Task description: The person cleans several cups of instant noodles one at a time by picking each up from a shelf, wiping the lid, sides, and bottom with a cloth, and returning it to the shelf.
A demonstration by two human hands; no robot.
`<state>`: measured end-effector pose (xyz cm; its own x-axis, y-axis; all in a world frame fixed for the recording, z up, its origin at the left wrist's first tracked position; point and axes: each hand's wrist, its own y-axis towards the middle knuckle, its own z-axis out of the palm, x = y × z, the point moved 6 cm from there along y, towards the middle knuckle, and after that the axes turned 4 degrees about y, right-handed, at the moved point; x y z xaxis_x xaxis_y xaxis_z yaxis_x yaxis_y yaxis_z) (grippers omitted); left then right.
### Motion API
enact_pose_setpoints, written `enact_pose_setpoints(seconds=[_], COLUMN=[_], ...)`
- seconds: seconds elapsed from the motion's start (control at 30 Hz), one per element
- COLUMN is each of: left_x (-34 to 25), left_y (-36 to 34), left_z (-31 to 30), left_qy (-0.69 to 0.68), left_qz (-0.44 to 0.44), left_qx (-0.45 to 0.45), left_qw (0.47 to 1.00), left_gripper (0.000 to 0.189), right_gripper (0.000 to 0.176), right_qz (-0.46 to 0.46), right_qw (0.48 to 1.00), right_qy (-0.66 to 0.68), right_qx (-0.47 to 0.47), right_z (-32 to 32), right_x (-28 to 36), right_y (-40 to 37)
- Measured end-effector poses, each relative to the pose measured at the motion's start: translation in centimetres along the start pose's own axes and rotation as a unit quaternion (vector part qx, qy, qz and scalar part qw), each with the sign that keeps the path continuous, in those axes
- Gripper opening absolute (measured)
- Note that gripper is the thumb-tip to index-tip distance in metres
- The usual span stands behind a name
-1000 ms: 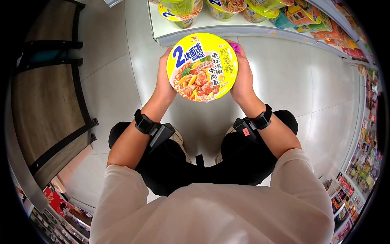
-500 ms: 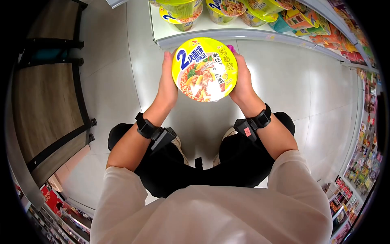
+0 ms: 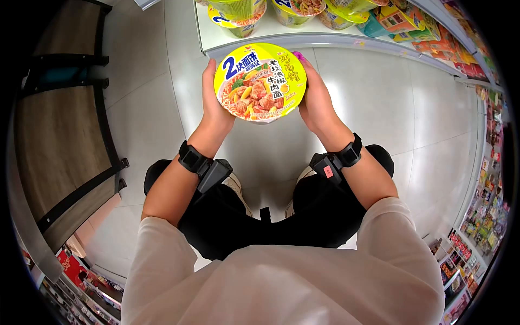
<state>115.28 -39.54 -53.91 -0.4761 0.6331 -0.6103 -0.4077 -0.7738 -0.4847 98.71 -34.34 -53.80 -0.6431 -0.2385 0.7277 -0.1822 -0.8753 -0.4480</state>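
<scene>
Between my two hands is an instant noodle bowl [image 3: 260,84], its round yellow lid with a noodle picture facing up towards me. My left hand [image 3: 216,103] is closed around the left side of the bowl, thumb along the rim. Around the opposite side wraps my right hand [image 3: 317,103]; its fingers are partly hidden behind the bowl. A bit of bright pink shows by the right fingertips. The bowl is held off the floor, in front of a low shelf [image 3: 281,40].
More yellow-green noodle bowls [image 3: 295,11] stand on the shelf, with orange noodle packets [image 3: 441,47] farther right. Grey tiled floor [image 3: 374,103] lies below. At left is a wooden panel with black edging [image 3: 65,130]. Packed shelves [image 3: 490,179] line the right side.
Both hands have carried the noodle bowl slightly left and towards the shelf. Its lid is now tilted differently, with less glare, so the print reads more clearly.
</scene>
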Motion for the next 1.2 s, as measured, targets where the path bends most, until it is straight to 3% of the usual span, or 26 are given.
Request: enact_pose_setpoints(seconds=[0.07,0.3,0.37,0.43,0.5,0.67,0.9,1.03,1.1,1.13,1.2], left_x=[0.4,0.3,1.6,2.7,3.4,2.7,2.9,3.7,3.9,3.8,3.5], left_y=[0.3,0.7,0.7,0.4,0.8,-0.3,-0.1,0.1,0.7,0.9,1.1], left_z=[-0.4,0.0,-0.2,0.1,0.1,2.3,2.6,1.4,0.8,0.7,1.1], left_qy=[0.002,0.004,-0.038,-0.051,-0.084,-0.051,-0.039,-0.082,-0.066,-0.054,-0.037], left_qz=[-0.003,-0.012,-0.155,-0.221,-0.246,-0.193,-0.152,-0.135,-0.139,-0.131,-0.115], left_qx=[-0.018,-0.03,-0.032,-0.057,-0.005,-0.013,0.017,-0.021,-0.045,-0.052,-0.059], left_qw=[1.0,0.999,0.987,0.972,0.966,0.98,0.987,0.987,0.987,0.989,0.991], left_gripper=[0.057,0.059,0.069,0.075,0.063,0.068,0.069,0.068,0.069,0.069,0.071], right_gripper=[0.036,0.04,0.048,0.05,0.05,0.05,0.042,0.048,0.048,0.048,0.049], right_qz=[-0.025,-0.035,0.026,0.055,0.041,0.007,0.043,-0.038,-0.167,-0.166,-0.287], right_qw=[0.998,0.997,0.988,0.984,0.994,0.995,0.997,0.995,0.965,0.965,0.906], right_qy=[-0.059,-0.074,-0.147,-0.168,-0.104,-0.094,-0.011,-0.073,-0.202,-0.203,-0.312], right_qx=[-0.001,-0.002,0.026,0.015,-0.012,-0.022,-0.058,-0.055,-0.018,-0.018,0.006], right_z=[-0.2,-0.4,0.0,-0.2,-0.2,-0.9,-2.0,-0.7,0.4,0.4,1.2], right_x=[-0.1,0.7,0.6,0.2,0.1,0.7,0.3,1.1,2.7,2.5,3.5], right_y=[0.3,0.6,0.3,0.1,0.4,1.2,1.8,0.7,0.2,0.1,-0.7])
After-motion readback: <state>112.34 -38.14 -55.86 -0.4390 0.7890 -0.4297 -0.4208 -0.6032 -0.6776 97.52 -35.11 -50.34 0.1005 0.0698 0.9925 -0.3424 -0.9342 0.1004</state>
